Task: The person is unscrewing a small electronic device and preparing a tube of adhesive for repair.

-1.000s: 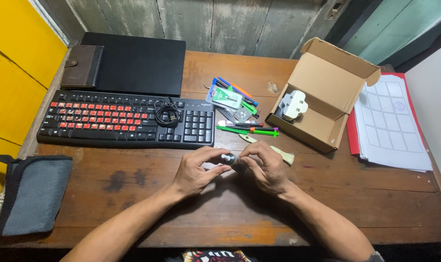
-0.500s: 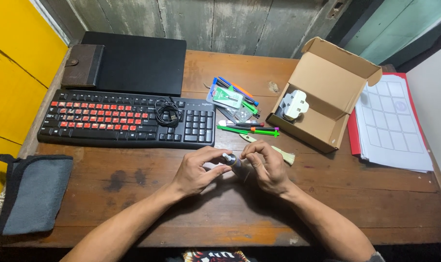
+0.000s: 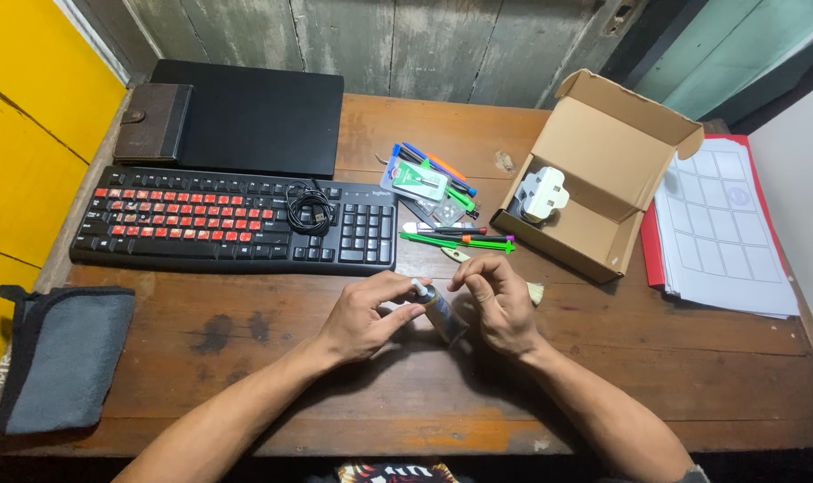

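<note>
- Both hands met over the middle of the wooden desk (image 3: 603, 376), working on one small tube (image 3: 444, 315).
- The tube was short and dark grey-ish, lying tilted, its narrow end up-left with a little white tip (image 3: 418, 286) on it. Couldn't tell if that was a cap or a nozzle, too small.
- Left hand (image 3: 363, 315) was pinched narrow, thumb and fingertips closed on the white tip end.
- Right hand (image 3: 500, 304) curled around the other side, fingers bent in close against the tube body, so it was holding it too. The lower end of the tube poked out between the two hands, just above the wood.
- Just behind the hands: a green pen (image 3: 460, 240) lying flat, and a pale scrap (image 3: 535, 293) peeking out beside the right hand.
- Further back, a bundle of pens and small packets (image 3: 424, 179).
- Black keyboard (image 3: 236, 219) with red keys on the left, a coiled black cable (image 3: 309, 207) sitting on it.
- Behind that, a black laptop (image 3: 254, 116) shut flat, with a brown wallet (image 3: 151, 121) on its left corner.
- Open cardboard box (image 3: 603, 179) at right with a white plug-like thing (image 3: 545, 192) inside.
- Papers (image 3: 719, 241) on a red folder at far right, grey pouch (image 3: 62, 358) at far left edge.
</note>
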